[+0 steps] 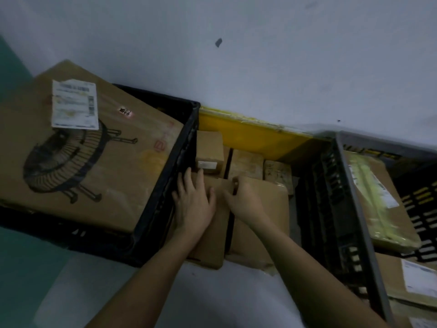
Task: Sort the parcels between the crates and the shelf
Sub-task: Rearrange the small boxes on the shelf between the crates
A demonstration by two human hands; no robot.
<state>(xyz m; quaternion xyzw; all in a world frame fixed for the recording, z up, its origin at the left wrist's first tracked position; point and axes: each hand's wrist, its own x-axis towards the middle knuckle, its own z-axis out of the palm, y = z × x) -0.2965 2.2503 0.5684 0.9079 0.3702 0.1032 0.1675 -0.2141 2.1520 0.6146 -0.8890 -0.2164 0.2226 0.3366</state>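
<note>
Two flat brown cardboard parcels lie side by side on the floor between two black crates. My left hand (192,200) rests flat with spread fingers on the left parcel (210,242). My right hand (241,197) curls its fingers over the top left edge of the right parcel (262,218), at the dark gap between the two. Behind them stand a small box with a white label (209,151) and two more small brown parcels (247,163), (277,175). A yellow parcel (248,136) leans against the wall.
The left black crate (170,176) holds a big cardboard box printed with a fan (82,150). The right black crate (331,204) holds a taped brown parcel (378,200) and another labelled parcel (411,280). The pale wall (260,55) runs behind everything.
</note>
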